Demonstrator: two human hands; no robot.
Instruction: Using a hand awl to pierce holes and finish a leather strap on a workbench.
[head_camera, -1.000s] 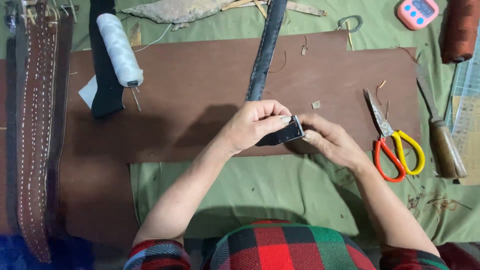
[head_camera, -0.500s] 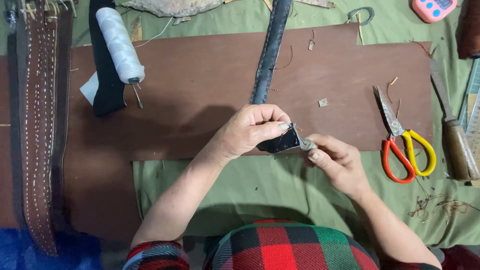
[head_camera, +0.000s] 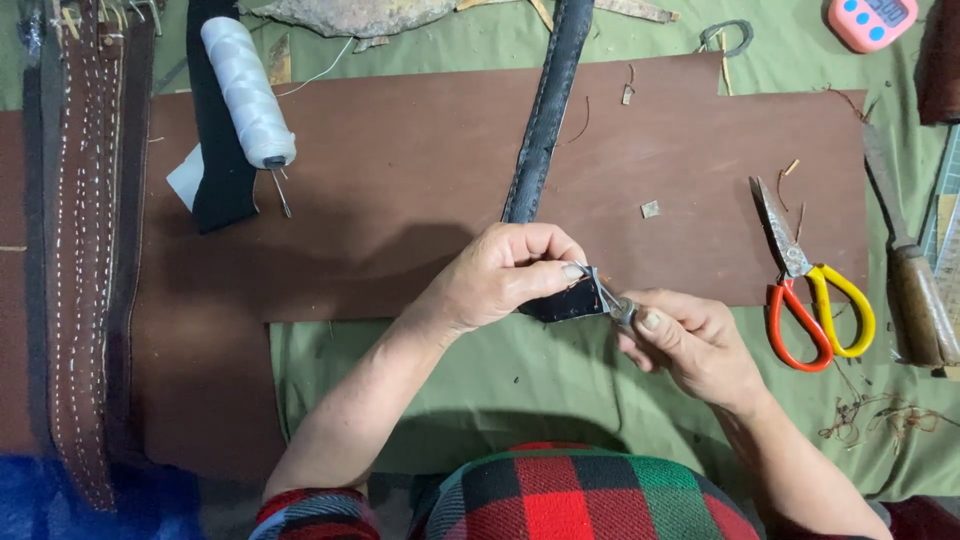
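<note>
Black leather strap (head_camera: 545, 120): runs down over the brown leather sheet (head_camera: 400, 180), near end pinched in left hand (head_camera: 500, 280). Right hand (head_camera: 690, 340) closed on a small metal tool (head_camera: 612, 300) at that end. Work there looks unfinished; scissors (head_camera: 810, 280) lie idle, apart.

- Between the white thread spool (head_camera: 247, 90) and the dark strap (head_camera: 545, 120), the brown leather sheet (head_camera: 400, 190) lies bare; a hand could pass there.
- Right of the strap, open leather runs to the scissors (head_camera: 810, 280), which block the right edge alongside the wooden-handled tool (head_camera: 915, 290).
- Stitched belts (head_camera: 85, 250) close off the left side.
</note>
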